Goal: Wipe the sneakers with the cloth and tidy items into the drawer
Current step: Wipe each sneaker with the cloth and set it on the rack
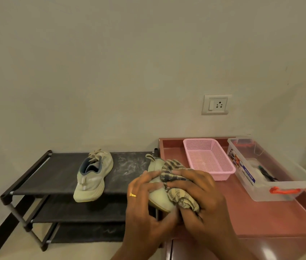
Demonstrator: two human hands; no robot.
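Over the gap between the shoe rack [54,171] and the red-brown cabinet top [261,212], both hands are on one shoe.

Grip:
- Left hand [144,201]: fingers curled round the held sneaker [159,197], clasping it from the left. There is a gold ring [133,194] on one finger.
- Right hand [201,196]: clenched on a bunched checked cloth [174,169], pressing it against the shoe's right flank.
- The shoe is lifted off any surface, with the pull tab at its far end.

The second sneaker [94,177] sits on the rack's top shelf, laces loose, well apart from the hands. White dusty smears [129,166] mark the shelf between the two shoes.

Handling (my judgement):
- The sneaker looks light, with a soft, yielding upper and a stiffer foam sole.
- I would hold it by the sole and heel so the upper does not cave in under the wiping.
- The cloth is limp and only makes a usable pad when bunched.
- A loose tail hangs under the right hand and could drag.

Writing:
- The clear plastic box [257,194] on the cabinet top has a blue label strip [248,175] that I read as "MULTI BOX". The smaller print is too small to read.
- The box has an orange clip handle [284,190] at the near end.
- The pink basket [221,176] sits just beside the box, and I see no label on it.
- I can read no brand mark on either sneaker.
- I cannot pick out the drawer with certainty.
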